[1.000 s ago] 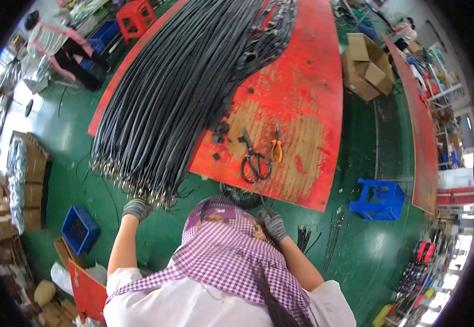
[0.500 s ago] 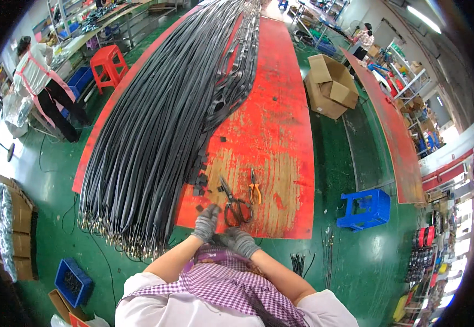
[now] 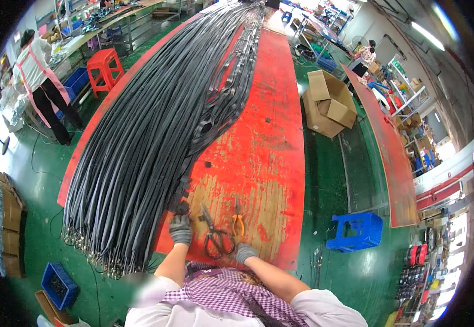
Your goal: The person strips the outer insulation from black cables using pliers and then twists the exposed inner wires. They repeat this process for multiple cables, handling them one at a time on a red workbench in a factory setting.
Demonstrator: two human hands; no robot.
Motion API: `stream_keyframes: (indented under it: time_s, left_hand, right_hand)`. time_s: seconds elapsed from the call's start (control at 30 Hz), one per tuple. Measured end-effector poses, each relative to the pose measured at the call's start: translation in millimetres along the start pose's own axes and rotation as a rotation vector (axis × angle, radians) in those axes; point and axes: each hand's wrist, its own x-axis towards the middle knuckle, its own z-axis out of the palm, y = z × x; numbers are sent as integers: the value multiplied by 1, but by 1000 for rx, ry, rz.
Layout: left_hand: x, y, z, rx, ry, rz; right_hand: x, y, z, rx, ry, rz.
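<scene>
Here's the left hand (image 3: 181,230) in its grey knitted glove, down at the near part of the worn red tabletop (image 3: 272,163), fingertips right up against a cluster of small black pieces (image 3: 181,207); whether the fingers are closed on one, I can't tell from here. Over to the right hand (image 3: 245,253), gloved too, at the near edge of the board, just beside the black-handled scissors (image 3: 210,223); its fingers are partly hidden, so no telling whether it grips anything. The two hands are apart, those scissors lying between them, blades pointing away from the person. Just past them, to the right, lie the orange-handled pliers (image 3: 237,212). And all down the left side runs a great spread of long black cables (image 3: 139,147), their metallic ends hanging over the near edge, above the green floor (image 3: 324,185).
</scene>
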Motion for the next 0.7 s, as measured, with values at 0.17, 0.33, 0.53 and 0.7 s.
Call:
stream_keyframes:
  time_s: [0.17, 0.33, 0.53, 0.7]
  left_hand:
    - [7, 8, -18, -22, -106, -57]
    - [11, 13, -16, -68, -77, -64]
    - [10, 1, -4, -77, -97, -104]
    - [14, 1, -9, -70, -214, -110]
  right_hand:
    - [5, 2, -2, 17, -79, -9]
    - [32, 19, 9, 20, -246, -200]
    - [54, 5, -92, -221, -409, -838]
    - [167, -39, -215, -456, 398, -996]
